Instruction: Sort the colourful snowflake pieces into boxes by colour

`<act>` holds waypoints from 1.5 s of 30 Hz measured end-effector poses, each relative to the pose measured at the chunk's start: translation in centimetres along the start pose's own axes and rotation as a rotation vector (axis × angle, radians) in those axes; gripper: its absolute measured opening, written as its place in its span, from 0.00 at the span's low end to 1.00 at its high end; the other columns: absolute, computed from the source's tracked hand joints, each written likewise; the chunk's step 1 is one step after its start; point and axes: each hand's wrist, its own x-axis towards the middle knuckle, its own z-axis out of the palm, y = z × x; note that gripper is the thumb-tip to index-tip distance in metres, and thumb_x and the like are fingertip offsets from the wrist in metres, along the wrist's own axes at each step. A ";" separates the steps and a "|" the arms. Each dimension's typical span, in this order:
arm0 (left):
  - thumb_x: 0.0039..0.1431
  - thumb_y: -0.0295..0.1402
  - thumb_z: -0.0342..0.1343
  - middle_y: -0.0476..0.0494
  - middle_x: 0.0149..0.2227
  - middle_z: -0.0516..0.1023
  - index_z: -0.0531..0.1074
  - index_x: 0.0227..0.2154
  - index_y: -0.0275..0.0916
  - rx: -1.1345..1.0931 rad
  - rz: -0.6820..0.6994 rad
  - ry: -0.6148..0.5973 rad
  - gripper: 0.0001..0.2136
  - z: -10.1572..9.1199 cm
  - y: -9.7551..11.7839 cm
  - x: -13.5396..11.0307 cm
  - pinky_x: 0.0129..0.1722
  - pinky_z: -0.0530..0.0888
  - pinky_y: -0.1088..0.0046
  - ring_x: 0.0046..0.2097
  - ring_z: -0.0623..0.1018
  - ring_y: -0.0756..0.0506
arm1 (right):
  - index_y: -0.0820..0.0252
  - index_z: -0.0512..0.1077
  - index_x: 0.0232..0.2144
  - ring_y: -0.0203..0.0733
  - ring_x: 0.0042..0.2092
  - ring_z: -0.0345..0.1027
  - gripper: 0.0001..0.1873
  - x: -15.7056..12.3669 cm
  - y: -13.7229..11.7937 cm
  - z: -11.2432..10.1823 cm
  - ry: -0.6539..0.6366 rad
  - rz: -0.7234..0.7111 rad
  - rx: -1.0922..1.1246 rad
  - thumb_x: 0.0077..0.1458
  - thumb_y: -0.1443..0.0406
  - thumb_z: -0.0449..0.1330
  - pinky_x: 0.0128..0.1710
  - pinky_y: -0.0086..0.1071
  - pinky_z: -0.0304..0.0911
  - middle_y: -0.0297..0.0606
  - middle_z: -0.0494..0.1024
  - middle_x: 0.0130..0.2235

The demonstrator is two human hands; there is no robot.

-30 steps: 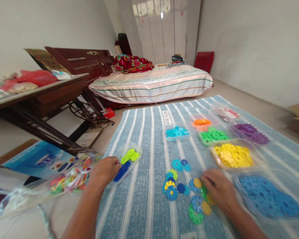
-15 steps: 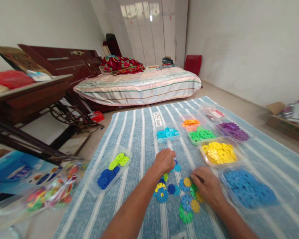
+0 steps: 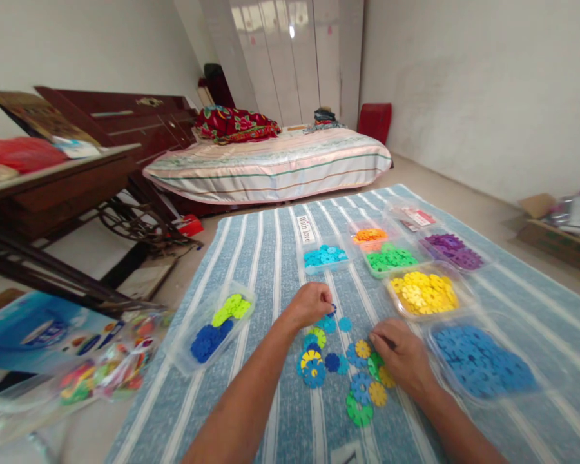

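Note:
My left hand [image 3: 313, 303] is closed in a pinch on a dark blue notched flower disc [image 3: 332, 310], at the top of a string of discs on the cloth. Just below it are light blue discs [image 3: 327, 323], a lime disc [image 3: 318, 337], and a yellow disc [image 3: 310, 359] overlapping a blue disc [image 3: 314, 374]. My right hand [image 3: 401, 353] rests on the cloth with curled fingers, partly covering a green disc [image 3: 375, 365]. Whatever its fingertips hold is hidden. Beside it lie a joined blue disc [image 3: 362, 388] and a yellow disc [image 3: 377, 394].
Clear tubs hold blue discs [image 3: 483, 361], yellow discs [image 3: 426, 293], green discs [image 3: 391, 258], purple discs [image 3: 452, 251], orange discs [image 3: 370, 236] and light blue discs [image 3: 325, 256]. On the left, another tub [image 3: 186, 361] has lime and dark blue discs. A bed [image 3: 270, 174] stands beyond.
My left hand has shifted slightly left and turned, so the dark blue disc at its fingertips and the discs below show more. My right hand stays in nearly the same place.

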 end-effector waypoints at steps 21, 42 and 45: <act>0.47 0.36 0.49 0.48 0.23 0.72 0.71 0.22 0.41 0.367 -0.474 0.242 0.08 -10.6 -9.0 -13.5 0.29 0.60 0.73 0.28 0.71 0.46 | 0.57 0.72 0.26 0.41 0.35 0.67 0.13 -0.2 0.4 -0.1 -0.011 0.019 0.015 0.56 0.60 0.52 0.36 0.34 0.63 0.36 0.73 0.29; 0.51 0.34 0.48 0.41 0.32 0.75 0.72 0.26 0.39 0.485 -0.137 -0.059 0.08 0.9 -0.5 -5.0 0.34 0.66 0.70 0.37 0.75 0.42 | 0.57 0.71 0.25 0.40 0.35 0.65 0.11 0.0 0.1 -0.3 -0.024 0.041 0.050 0.56 0.62 0.52 0.36 0.33 0.61 0.36 0.72 0.28; 0.49 0.34 0.50 0.41 0.32 0.75 0.72 0.26 0.39 0.443 -0.143 -0.091 0.07 0.7 -0.2 -5.0 0.34 0.66 0.70 0.38 0.75 0.42 | 0.57 0.71 0.25 0.40 0.35 0.65 0.12 0.0 0.1 -0.3 -0.026 0.045 0.042 0.56 0.61 0.52 0.36 0.33 0.61 0.35 0.72 0.28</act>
